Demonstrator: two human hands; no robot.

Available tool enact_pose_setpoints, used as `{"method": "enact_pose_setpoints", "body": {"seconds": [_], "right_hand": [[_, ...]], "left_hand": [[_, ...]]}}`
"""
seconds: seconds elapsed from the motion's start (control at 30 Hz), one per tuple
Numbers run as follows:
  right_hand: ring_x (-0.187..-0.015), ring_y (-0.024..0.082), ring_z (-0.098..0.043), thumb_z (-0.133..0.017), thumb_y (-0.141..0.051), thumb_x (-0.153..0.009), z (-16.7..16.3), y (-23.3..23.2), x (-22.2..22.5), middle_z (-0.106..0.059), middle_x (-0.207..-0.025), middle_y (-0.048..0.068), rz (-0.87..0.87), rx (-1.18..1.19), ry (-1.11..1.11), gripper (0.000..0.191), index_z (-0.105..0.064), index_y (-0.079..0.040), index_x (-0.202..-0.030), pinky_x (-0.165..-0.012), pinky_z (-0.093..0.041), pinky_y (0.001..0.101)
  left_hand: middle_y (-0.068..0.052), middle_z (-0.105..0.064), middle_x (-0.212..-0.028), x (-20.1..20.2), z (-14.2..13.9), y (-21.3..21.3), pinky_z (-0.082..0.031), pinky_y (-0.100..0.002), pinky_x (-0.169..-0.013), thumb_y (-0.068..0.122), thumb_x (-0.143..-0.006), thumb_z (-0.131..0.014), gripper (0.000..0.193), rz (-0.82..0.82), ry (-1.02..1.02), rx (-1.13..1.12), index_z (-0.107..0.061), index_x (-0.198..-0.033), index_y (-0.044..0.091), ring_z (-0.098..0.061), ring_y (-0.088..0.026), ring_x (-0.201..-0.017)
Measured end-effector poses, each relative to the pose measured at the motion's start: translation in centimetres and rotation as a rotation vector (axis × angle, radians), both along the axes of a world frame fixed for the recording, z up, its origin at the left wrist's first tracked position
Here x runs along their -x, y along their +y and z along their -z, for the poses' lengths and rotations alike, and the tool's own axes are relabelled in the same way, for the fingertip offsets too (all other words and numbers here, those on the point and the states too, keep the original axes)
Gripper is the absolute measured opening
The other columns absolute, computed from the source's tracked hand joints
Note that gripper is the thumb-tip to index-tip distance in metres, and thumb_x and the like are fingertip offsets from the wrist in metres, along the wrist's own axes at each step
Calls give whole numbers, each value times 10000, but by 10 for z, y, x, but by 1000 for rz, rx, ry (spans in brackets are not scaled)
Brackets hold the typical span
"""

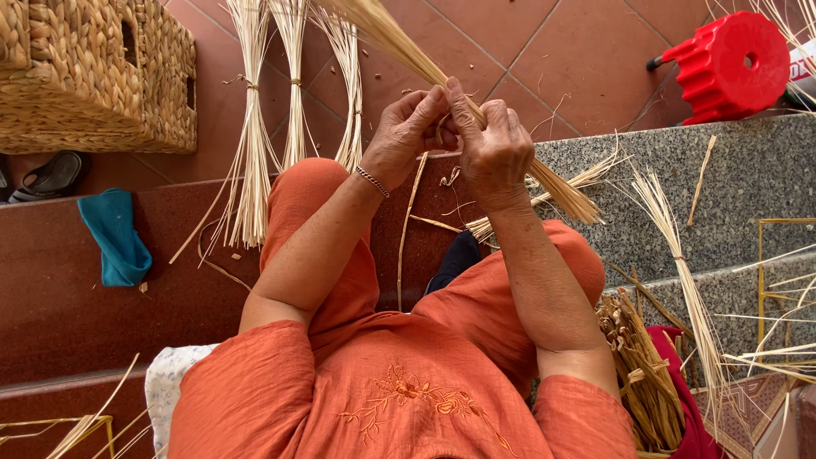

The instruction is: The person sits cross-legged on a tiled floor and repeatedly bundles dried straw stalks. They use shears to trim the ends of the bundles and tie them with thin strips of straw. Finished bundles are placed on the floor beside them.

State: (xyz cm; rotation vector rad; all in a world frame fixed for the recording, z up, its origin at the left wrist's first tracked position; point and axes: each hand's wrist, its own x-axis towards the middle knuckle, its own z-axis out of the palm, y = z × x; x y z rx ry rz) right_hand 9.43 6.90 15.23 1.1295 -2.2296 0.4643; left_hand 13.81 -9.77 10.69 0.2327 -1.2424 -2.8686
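— Head view: we are pinching a straw bundle (476,127) above our knees, left hand (406,136) and right hand (493,149) both closing tight on it.

— We are also seeing tied straw bunches (255,127) standing beside a woven basket (93,76), and a red stool (731,64) on the tiles.

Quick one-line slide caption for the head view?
Left hand and right hand grip a straw bundle above orange-clad knees.
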Motion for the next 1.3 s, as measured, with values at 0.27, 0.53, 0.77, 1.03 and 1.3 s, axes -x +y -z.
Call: {"method": "enact_pose_setpoints", "body": {"seconds": [0.27, 0.53, 0.77, 1.03, 1.3], "right_hand": [[-745, 104, -573, -721, -84, -1023, -2, -3, -4, -546, -867, 0, -30, 116, -285, 516, -588, -227, -1500, -624, -530, 306], [-710, 30, -521, -629, -120, -1106, 21, 5, 6, -625, -877, -21, -216, 812, -1382, 409, -563, -55, -1505, -604, -439, 183], [-716, 95, -585, -632, -195, -1053, 23, 7, 6, -632, -861, 21, -418, 1122, -1823, 304, -567, -58, -1317, -639, -526, 241], [-693, 95, -546, -671, -238, -1072, 16, 11, 14, -610, -867, 20, -489, 934, -1805, 275, -531, -61, -1229, -621, -478, 235], [-541, 43, -451, -676, -223, -1076, 10, 6, 9, -519, -689, -38, -442, 1121, -1780, 214, -668, -12, -1113, -473, -387, 190]], "left_hand": [[-126, -748, -1043, 1, 6, -7, -665, -345, -814, 100, -942, -765, 251, 18, 101, 23, -667, -1138, -22, -748, -172, -921], [-68, -771, -930, 1, -4, -3, -639, -255, -667, 83, -956, -742, 141, -170, 187, 696, -751, -1079, 15, -727, -103, -771], [-47, -734, -828, 2, -4, -8, -582, -223, -581, 101, -992, -715, 110, -142, 146, 730, -719, -1027, -3, -673, -69, -678], [-39, -729, -891, -3, -2, -7, -620, -229, -680, 105, -1009, -680, 109, -51, 149, 627, -687, -1043, 2, -691, -77, -766], [-83, -730, -903, -1, -19, 0, -604, -328, -737, 106, -975, -748, 115, -318, 438, 1297, -668, -934, 34, -732, -208, -831]]}}
